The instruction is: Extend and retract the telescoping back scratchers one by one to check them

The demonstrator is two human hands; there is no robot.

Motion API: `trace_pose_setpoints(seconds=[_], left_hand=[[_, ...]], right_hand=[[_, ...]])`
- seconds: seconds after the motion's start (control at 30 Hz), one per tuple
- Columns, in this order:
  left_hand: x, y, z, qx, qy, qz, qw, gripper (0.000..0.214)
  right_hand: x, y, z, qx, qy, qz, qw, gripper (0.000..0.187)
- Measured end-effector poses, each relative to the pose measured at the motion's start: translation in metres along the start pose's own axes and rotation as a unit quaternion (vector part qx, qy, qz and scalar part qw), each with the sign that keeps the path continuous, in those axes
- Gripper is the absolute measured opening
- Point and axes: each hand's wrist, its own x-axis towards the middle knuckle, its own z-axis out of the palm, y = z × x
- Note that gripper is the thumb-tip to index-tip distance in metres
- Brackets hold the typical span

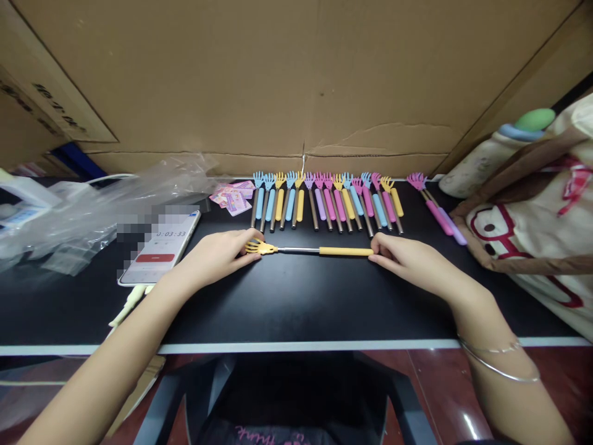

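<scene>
A yellow telescopic back scratcher (pixel 345 251) lies crosswise in front of me, its metal shaft partly drawn out. My left hand (pixel 227 252) pinches the claw end, its fingertips at the yellow tines. At the other end, my right hand (pixel 398 254) has thumb and fingers closed on the tip of the yellow handle. Just behind stands a row of several back scratchers (pixel 328 204) in blue, yellow, purple and pink, laid side by side with claws pointing away. A pink back scratcher (pixel 435 213) lies apart to the right, beside a purple handle.
On the left are a phone (pixel 160 247) showing a timer, crumpled clear plastic (pixel 152 185) and small pink cards (pixel 234 196). A cloth bag (pixel 546 222) and a bottle (pixel 491 151) stand at the right. A cardboard wall (pixel 278 80) closes off the back of the black table (pixel 296 309).
</scene>
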Motion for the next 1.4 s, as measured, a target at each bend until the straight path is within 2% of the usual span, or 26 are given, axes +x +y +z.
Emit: trace_pose_setpoints(seconds=[0.47,0.7,1.0,1.2,1.3,1.4], left_hand=[[0.0,-0.001,0.0,-0.011,0.002,0.01,1.0,0.036],[0.0,0.0,0.002,-0.003,0.049,0.031,0.998,0.035],[0.002,-0.001,0.001,0.012,0.07,0.073,0.995,0.031],[0.004,0.006,0.005,-0.001,0.08,0.09,0.993,0.031],[0.006,0.01,0.007,0.005,0.084,0.106,0.991,0.029],[0.008,0.013,0.011,0.019,0.092,0.126,0.988,0.027]], right_hand=[[-0.001,-0.002,-0.001,0.002,0.002,-0.005,1.0,0.019],[-0.002,-0.001,-0.002,0.007,0.01,-0.012,1.0,0.019],[-0.003,-0.003,-0.002,0.005,0.012,-0.013,1.0,0.019],[-0.004,-0.007,-0.005,-0.007,0.019,-0.005,1.0,0.026],[-0.003,-0.011,-0.007,-0.043,0.05,0.005,0.998,0.024],[-0.002,-0.018,-0.009,-0.07,0.129,-0.011,0.989,0.021]])
